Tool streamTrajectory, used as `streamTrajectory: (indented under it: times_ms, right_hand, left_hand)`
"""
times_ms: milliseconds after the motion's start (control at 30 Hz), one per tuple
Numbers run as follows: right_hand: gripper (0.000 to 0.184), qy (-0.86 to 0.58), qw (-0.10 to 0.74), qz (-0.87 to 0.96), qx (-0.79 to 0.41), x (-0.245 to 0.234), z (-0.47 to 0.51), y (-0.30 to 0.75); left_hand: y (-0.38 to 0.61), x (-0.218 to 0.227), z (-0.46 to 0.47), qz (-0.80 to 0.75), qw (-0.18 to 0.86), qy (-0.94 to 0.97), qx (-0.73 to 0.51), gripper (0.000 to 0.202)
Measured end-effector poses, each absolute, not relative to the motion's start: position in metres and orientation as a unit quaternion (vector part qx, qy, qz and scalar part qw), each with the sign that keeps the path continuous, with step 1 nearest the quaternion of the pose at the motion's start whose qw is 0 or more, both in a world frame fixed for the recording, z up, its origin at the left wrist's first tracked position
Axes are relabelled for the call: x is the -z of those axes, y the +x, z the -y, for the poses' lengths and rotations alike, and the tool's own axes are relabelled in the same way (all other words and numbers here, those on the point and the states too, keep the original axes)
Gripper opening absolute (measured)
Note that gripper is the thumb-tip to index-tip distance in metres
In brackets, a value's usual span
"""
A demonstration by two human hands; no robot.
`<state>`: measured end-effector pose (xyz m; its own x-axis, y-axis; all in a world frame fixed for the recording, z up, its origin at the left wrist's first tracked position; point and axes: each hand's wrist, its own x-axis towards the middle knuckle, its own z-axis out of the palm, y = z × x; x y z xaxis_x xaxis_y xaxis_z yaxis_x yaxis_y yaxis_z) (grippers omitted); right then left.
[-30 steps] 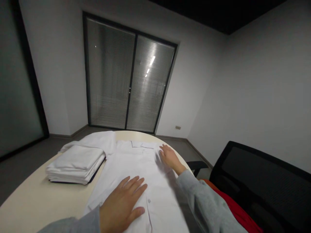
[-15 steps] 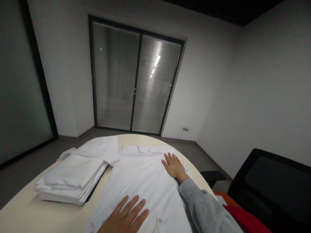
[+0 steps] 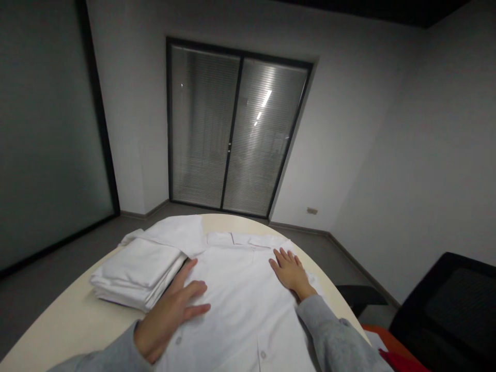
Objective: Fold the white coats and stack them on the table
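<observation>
Shirt (image 3: 236, 289), one: white, spread out on the round table (image 3: 65, 320) in front of me, collar (image 3: 251, 240) towards the far rim, two buttons visible low down. One sleeve (image 3: 174, 231) runs out left, along the far side of the stack.

Left hand (image 3: 174, 307), one: over the shirt's left side, just beside the stack; fingers apart, clamped on nothing. How firmly it touches the shirt, I cannot tell.

Right hand (image 3: 290, 274), one: palm down on the shirt near the collar's right end; fingers slightly parted, nothing gripped.

Stack (image 3: 134, 263), one: folded white cloth, on the table, left of the shirt.

Chair (image 3: 449, 305), one: black back, orange seat, right of the table.
</observation>
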<state>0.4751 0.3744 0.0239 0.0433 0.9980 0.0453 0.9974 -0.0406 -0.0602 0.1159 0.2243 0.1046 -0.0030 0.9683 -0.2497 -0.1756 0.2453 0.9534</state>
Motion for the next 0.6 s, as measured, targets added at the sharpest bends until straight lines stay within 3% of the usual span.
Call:
streamTrajectory:
  times_ms: [233,400,533,600]
  right_hand:
    - [0.063,-0.718,0.054,0.694,-0.006,-0.025,-0.372,0.476]
    - [0.062,-0.711,0.069,0.699,-0.001,-0.025,-0.369,0.476]
    - [0.062,-0.709,0.079,0.701,-0.003,-0.023,-0.370,0.477]
    - [0.063,-0.708,0.084,0.701,-0.003,-0.022,-0.371,0.478]
  left_hand:
    - [0.119,-0.135,-0.253,-0.502,0.600,0.304,-0.543,0.088]
    - [0.123,-0.135,-0.267,-0.507,0.552,0.331,-0.573,0.071]
    - [0.117,-0.144,-0.280,-0.496,0.535,0.359,-0.583,0.069]
    - [0.111,-0.151,-0.291,-0.490,0.554,0.344,-0.578,0.054]
